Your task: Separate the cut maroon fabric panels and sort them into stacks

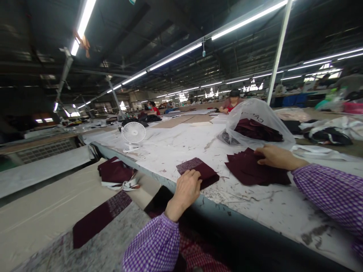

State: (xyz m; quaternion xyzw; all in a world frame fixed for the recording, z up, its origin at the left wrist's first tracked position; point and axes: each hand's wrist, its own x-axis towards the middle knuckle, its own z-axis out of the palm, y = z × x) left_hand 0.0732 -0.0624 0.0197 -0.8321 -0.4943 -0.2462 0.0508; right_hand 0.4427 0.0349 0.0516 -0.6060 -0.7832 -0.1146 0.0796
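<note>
My left hand (185, 190) is closed at the near edge of a small maroon fabric piece (208, 173), its fingers curled over the cloth. That piece has a speckled grey-purple band along its far left part and lies on the white table. To the right, my right hand (273, 156) pinches the upper edge of a fanned stack of maroon fabric pieces (252, 172). The thumb and fingers are closed there; how many layers they hold I cannot make out. Behind the stack, a clear plastic bag (261, 111) contains more maroon fabric pieces (256, 130).
A white fan (133, 133) stands on the white table (170, 139). Lower left, a long maroon piece (99, 219) with a speckled end lies on a grey surface, near a tied maroon bundle (116, 172). Two people (154, 109) work farther back. A metal pole (279, 53) rises at right.
</note>
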